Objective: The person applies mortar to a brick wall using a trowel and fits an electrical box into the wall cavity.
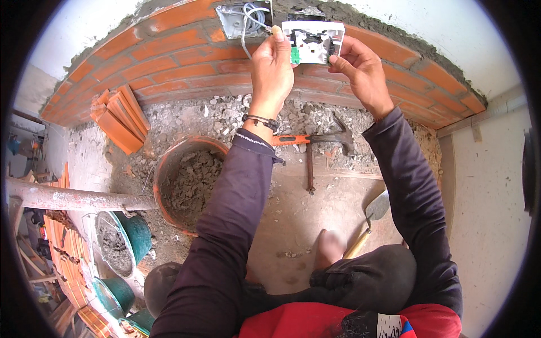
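Observation:
Up against the brick wall, both my hands hold a white electrical wall plate [309, 52], its back with dark parts and a green connector facing me. My left hand [270, 70] is closed on its left edge, thumb up near a pale grey cable. My right hand [365, 76] grips the right edge, the thumb in front and the other fingers partly hidden behind. Just left of the plate, a wall box [230, 23] set in the bricks holds the coiled cable [256, 16]. A second recess behind the plate is mostly covered.
Below my hands lie a claw hammer [332, 138] and a metal rod [310, 169] amid rubble. A mortar bucket [160, 186] stands left, near stacked brick pieces [121, 118] and a green bucket [135, 236]. A trowel [377, 207] rests by my foot; a pole [84, 198] crosses at left.

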The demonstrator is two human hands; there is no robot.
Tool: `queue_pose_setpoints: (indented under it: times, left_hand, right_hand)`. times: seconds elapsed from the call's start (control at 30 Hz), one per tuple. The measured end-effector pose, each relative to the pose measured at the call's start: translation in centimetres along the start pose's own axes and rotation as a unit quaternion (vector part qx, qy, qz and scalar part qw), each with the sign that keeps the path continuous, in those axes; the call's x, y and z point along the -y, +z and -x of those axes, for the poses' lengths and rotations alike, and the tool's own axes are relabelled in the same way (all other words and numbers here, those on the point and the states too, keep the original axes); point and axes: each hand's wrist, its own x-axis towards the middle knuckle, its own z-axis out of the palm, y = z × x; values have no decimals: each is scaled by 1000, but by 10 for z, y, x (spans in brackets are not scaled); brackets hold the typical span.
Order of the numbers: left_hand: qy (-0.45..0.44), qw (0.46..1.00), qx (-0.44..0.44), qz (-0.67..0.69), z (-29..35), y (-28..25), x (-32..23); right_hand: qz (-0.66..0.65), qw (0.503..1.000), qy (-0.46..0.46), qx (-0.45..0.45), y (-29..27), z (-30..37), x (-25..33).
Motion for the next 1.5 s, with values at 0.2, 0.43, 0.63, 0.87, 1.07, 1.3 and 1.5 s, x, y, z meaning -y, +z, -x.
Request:
queue_pose_setpoints:
  times: [0.2,0.43,0.63,0.87,1.07,1.3,1.5]
  left_hand:
    - [-29,997,-41,-60,-3,4,-5]
    - [-13,994,-101,-27,-5,18,-12]
    - [-16,994,-105,-38,-11,17,-9]
    - [-23,996,-43,-69,-6,10,4]
    - [-21,996,-38,-81,-8,9,8]
    - [26,993,-87,-69,-21,10,19]
    - [40,992,-111,-54,-29,10,33]
  right_hand:
    - [1,1000,11,0,5,1,9]
    - [46,999,-14,-21,3,-4,14]
    - [101,994,-3,-30,3,-10,9]
    - [7,998,-61,-12,8,-8,-5]
    - [34,999,-32,3,14,-9,-4]
    - [65,995,-74,14,10,-21,-19]
    - [96,994,-36,-35,17,-24,-21]
